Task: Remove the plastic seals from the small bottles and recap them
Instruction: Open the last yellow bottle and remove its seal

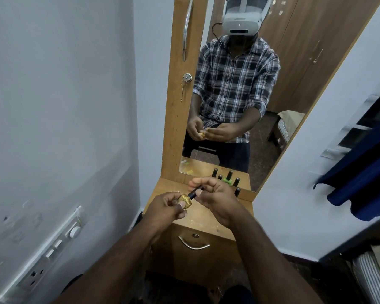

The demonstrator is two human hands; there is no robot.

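Gold bottle (184, 201) sits pinched in the left hand (166, 208) at frame centre; right hand (215, 199) grips its black cap (194, 193), seemingly mid-twist; next needs a steady turn.

One small gold glitter glass bottle (184, 201) with a black cap, centre frame; two bare hands; several black-capped bottles behind, count unclear.

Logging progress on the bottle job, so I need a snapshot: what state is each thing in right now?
Gold bottle: held in the left hand, tilted.
Black cap: on the bottle, pinched by the right hand.
Other bottles: upright by the mirror, black caps on.
Drawer: shut.
Key: hanging in the cabinet lock.
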